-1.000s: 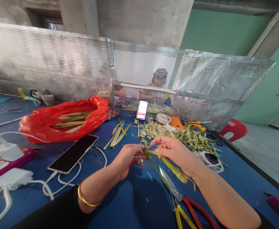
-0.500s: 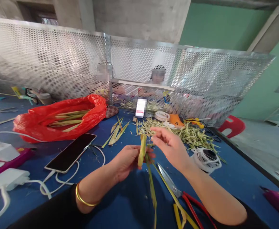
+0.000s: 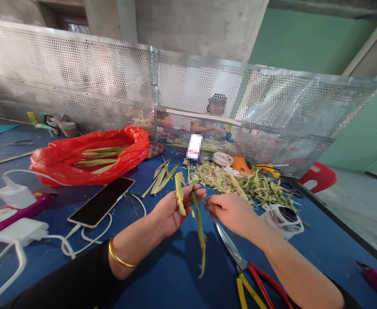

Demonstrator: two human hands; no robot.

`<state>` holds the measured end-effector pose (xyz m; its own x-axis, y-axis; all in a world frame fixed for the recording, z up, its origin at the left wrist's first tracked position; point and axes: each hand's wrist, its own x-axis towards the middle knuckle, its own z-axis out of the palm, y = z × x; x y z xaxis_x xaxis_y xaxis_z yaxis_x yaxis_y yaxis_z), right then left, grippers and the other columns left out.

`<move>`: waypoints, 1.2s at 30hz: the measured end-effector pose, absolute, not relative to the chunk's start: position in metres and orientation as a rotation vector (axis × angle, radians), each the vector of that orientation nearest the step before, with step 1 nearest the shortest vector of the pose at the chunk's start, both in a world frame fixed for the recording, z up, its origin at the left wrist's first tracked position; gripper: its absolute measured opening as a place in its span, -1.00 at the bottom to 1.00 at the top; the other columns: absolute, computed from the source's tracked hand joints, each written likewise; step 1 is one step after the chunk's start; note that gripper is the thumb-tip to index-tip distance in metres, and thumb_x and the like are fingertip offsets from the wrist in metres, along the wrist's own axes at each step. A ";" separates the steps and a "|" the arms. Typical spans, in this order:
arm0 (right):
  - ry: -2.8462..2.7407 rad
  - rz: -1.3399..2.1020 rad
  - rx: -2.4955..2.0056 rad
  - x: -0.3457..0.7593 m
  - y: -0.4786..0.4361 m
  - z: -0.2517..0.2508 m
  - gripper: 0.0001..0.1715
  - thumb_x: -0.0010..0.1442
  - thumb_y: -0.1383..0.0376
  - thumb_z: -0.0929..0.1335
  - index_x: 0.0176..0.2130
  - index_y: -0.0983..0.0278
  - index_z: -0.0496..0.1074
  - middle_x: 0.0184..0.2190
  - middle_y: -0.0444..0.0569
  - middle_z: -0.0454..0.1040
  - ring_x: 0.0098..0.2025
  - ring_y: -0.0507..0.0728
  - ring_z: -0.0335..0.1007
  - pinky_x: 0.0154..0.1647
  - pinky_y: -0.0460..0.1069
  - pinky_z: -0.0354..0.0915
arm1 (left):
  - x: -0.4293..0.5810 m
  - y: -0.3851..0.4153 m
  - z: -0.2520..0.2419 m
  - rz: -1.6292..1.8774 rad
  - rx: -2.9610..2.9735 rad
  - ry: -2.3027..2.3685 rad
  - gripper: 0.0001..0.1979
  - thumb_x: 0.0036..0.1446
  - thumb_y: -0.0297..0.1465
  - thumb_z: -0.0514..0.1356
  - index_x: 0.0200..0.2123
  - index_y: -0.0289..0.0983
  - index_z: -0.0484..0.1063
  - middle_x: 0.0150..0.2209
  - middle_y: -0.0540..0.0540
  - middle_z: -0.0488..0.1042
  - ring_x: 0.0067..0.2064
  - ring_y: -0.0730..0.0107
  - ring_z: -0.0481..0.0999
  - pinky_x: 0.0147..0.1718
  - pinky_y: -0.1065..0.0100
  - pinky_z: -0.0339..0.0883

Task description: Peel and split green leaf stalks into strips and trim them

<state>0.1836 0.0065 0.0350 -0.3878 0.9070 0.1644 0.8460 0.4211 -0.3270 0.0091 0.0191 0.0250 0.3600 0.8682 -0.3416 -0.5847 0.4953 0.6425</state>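
Observation:
My left hand [image 3: 171, 210] is turned palm up, its thumb and fingers closed on a folded yellow-green leaf strip [image 3: 180, 194]. From the same fingers a longer green leaf strip [image 3: 200, 231] hangs down over the table. Just to the right, my right hand [image 3: 232, 211] pinches a thin end of green strip near the left fingertips; its fingertips are partly hidden. Below the right wrist lie scissors [image 3: 232, 246] with red handles, blades pointing away from me. Yellow handles [image 3: 241, 292] of another tool stick out beside them.
A red plastic bag [image 3: 56, 161] of leaf strips and a phone [image 3: 101, 201] with white cables lie left. Leaf scraps [image 3: 259, 186], a tape roll [image 3: 222, 159] and a white-wrapped spool [image 3: 283, 219] lie right. A perforated metal screen [image 3: 95, 81] crosses behind; people sit beyond it.
My right hand has come down and closed on a green strip beside the left hand. The left hand has turned palm up, and the folded strip has shifted left.

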 end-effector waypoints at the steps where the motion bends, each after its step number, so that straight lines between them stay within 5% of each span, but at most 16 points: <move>1: -2.375 0.157 -1.496 0.183 0.008 0.033 -0.77 0.17 0.39 0.29 -0.49 0.23 0.46 -0.57 -0.16 0.47 -0.52 0.03 0.36 -0.53 -0.08 0.05 | 0.009 0.019 0.026 0.982 0.436 0.717 -0.85 0.19 -0.50 0.12 -0.27 -0.40 0.49 -0.36 -0.12 0.59 -0.40 0.50 0.58 -0.66 0.62 0.33; 4: -2.323 -0.365 -1.305 0.177 0.007 0.026 -0.90 0.18 0.34 0.32 -0.33 0.30 0.45 -0.42 -0.03 0.49 -0.41 0.11 0.37 -0.44 -0.02 0.14 | 0.008 0.020 0.025 1.014 0.407 0.724 -0.85 0.20 -0.50 0.11 -0.27 -0.39 0.50 -0.39 -0.09 0.59 -0.45 0.52 0.57 -0.66 0.62 0.34; 8: -2.354 -0.883 -0.720 0.168 -0.001 0.021 -0.78 0.25 0.43 0.23 -0.12 0.42 0.40 -0.41 0.01 0.45 -0.37 0.13 0.34 -0.31 0.05 0.21 | 0.009 0.020 0.021 1.038 0.424 0.709 -0.84 0.20 -0.49 0.11 -0.28 -0.39 0.49 -0.39 -0.10 0.59 -0.44 0.51 0.56 -0.62 0.60 0.37; 12: -2.375 -1.008 -0.416 0.165 -0.010 0.019 -0.80 0.23 0.46 0.25 -0.21 0.44 0.44 -0.44 0.01 0.47 -0.40 0.12 0.35 -0.33 0.06 0.22 | 0.011 0.017 0.018 1.049 0.444 0.743 -0.84 0.19 -0.49 0.12 -0.25 -0.38 0.50 -0.32 -0.13 0.59 -0.29 0.40 0.58 -0.32 0.45 0.48; 19: -2.481 -1.064 -0.293 0.159 -0.012 0.013 -0.85 0.21 0.42 0.29 -0.30 0.38 0.47 -0.36 0.01 0.49 -0.34 0.14 0.37 -0.31 0.06 0.22 | 0.014 0.015 0.021 1.031 0.542 0.769 -0.84 0.18 -0.49 0.13 -0.30 -0.42 0.51 -0.37 -0.16 0.57 -0.35 0.39 0.57 -0.29 0.41 0.47; 26: -2.504 -0.840 -0.376 0.157 -0.008 0.007 -0.84 0.26 0.42 0.24 -0.21 0.36 0.40 -0.40 -0.03 0.46 -0.33 0.11 0.35 -0.26 0.04 0.23 | 0.011 0.021 0.023 1.034 0.527 0.824 -0.86 0.18 -0.51 0.12 -0.31 -0.41 0.50 -0.38 -0.14 0.56 -0.44 0.51 0.53 -0.58 0.59 0.33; 32: -2.092 -0.091 -1.381 0.159 -0.008 0.015 -0.70 0.11 0.12 0.39 -0.27 0.27 0.33 -0.45 -0.06 0.47 -0.44 0.11 0.40 -0.47 -0.04 0.19 | 0.008 0.022 0.024 1.086 0.594 0.820 -0.88 0.16 -0.52 0.15 -0.35 -0.37 0.50 -0.31 -0.13 0.57 -0.41 0.58 0.53 -0.77 0.66 0.06; 36: -2.234 0.411 -1.535 0.161 -0.005 0.019 -0.85 0.15 0.32 0.34 -0.46 0.24 0.33 -0.57 -0.17 0.45 -0.51 0.04 0.37 -0.52 -0.10 0.10 | 0.008 0.023 0.023 1.086 0.686 0.853 -0.88 0.17 -0.48 0.16 -0.31 -0.38 0.50 -0.27 -0.19 0.57 -0.33 0.50 0.56 -0.76 0.65 0.05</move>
